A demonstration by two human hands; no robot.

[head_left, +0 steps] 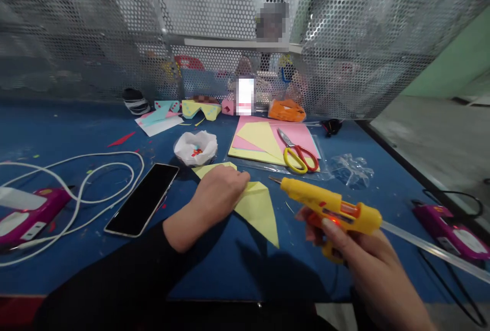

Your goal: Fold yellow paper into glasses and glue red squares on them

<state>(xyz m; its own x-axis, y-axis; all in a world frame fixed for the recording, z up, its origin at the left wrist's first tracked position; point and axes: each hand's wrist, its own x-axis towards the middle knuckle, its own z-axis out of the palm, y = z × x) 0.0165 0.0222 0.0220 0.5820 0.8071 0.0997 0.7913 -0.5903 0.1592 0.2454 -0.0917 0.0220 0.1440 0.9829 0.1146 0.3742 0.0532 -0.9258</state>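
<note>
My right hand [344,244] is wrapped round a yellow hot glue gun [333,203], its metal nozzle pointing left and a red light glowing on its side. A long clear glue stick [432,252] trails from the back of the gun. My left hand [220,193] lies with its fingers curled on a folded piece of yellow paper [260,208] on the table, palm side down. The paper's pointed end sticks out to the right, below the nozzle. What the left fingertips do under the hand is partly hidden.
Red-and-yellow scissors [298,152] lie on a stack of coloured paper [248,137]. Around are a white-lined bowl [196,148], a phone [143,201], a white cable [78,193], purple power strips [451,231], yellow paper glasses [201,110] and an orange bag [287,110]. Perforated metal mesh stands behind.
</note>
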